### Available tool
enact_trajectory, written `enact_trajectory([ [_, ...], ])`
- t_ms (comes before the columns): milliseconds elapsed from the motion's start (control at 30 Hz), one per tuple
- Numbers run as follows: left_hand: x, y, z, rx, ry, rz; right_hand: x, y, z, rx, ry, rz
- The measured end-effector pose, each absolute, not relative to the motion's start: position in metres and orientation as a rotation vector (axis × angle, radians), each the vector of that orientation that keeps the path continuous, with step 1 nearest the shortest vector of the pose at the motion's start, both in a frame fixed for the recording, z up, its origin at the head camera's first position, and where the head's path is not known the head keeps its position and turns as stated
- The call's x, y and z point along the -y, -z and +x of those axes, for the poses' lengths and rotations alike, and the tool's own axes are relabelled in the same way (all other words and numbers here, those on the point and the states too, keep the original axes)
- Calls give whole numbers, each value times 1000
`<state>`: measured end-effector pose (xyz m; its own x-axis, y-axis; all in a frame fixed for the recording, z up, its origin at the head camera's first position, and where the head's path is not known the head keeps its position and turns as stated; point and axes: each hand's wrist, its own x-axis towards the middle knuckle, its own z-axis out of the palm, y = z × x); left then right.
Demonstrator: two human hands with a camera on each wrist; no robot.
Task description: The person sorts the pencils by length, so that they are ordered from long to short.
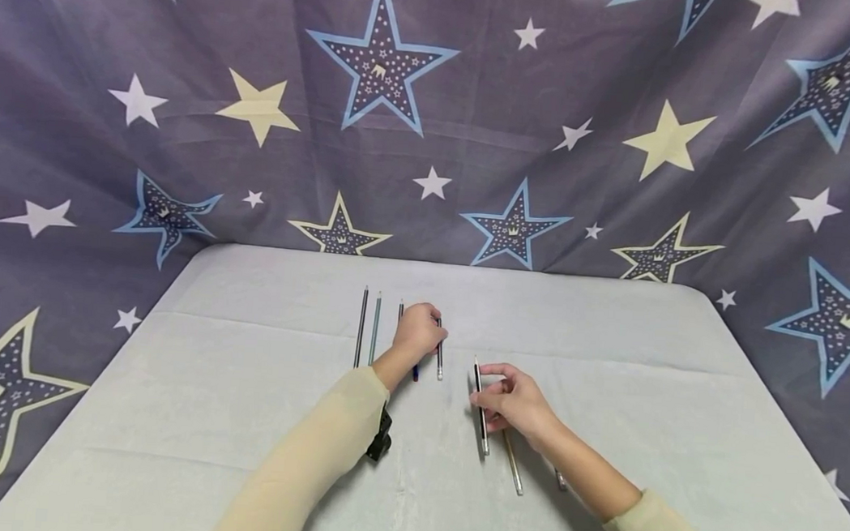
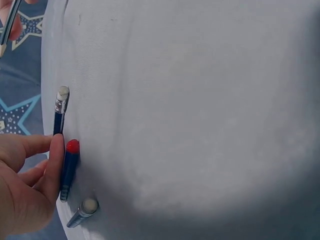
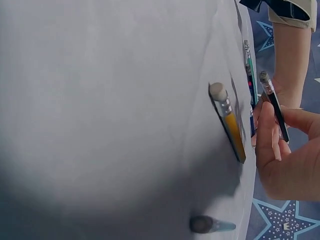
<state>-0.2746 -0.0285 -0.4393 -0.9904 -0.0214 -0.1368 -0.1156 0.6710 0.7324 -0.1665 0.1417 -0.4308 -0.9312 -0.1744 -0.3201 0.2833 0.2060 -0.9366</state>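
My left hand point(image 1: 419, 328) pinches a dark pencil point(image 1: 439, 364) with a pale eraser, which lies on or just over the cloth. Beside those fingers is a blue pencil with a red end point(image 2: 72, 157), partly covered by the hand in the head view. My right hand point(image 1: 519, 401) holds a black pencil point(image 1: 480, 411) between thumb and fingers, tilted, tip pointing away; its eraser end point(image 3: 264, 77) shows in the right wrist view. Under this hand lies a yellow pencil point(image 1: 512, 466). Another pencil point(image 1: 560, 478) is mostly hidden below the right forearm.
To the left of the left hand, a black pencil point(image 1: 361, 327) and a teal pencil point(image 1: 375, 323) lie side by side, pointing away. A pale cloth covers the table point(image 1: 240, 417). Behind its far edge hangs a grey curtain point(image 1: 476, 139) patterned with stars.
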Motion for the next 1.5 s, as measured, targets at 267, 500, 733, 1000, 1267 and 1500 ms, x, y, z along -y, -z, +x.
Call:
enact_trajectory([
  [267, 29, 437, -272, -2819, -1120, -65, -144, 428, -176, -2168, 1760, 112],
  [500, 30, 436, -273, -2785, -1109, -54, -146, 425, -190, -2194, 1770, 109],
  [733, 30, 437, -273, -2754, -1130, -46, -146, 426, -203, -2204, 1769, 124],
  [1000, 31, 439, -271, -2767, -1148, -2, -144, 424, -218, -2239, 1772, 126],
  [1267, 31, 440, -271, -2770, -1138, 20, -138, 422, -230, -2263, 1762, 137],
  [1500, 30, 437, -270, -2806, -1074, 26, -130, 424, -239, -2274, 1760, 138],
])
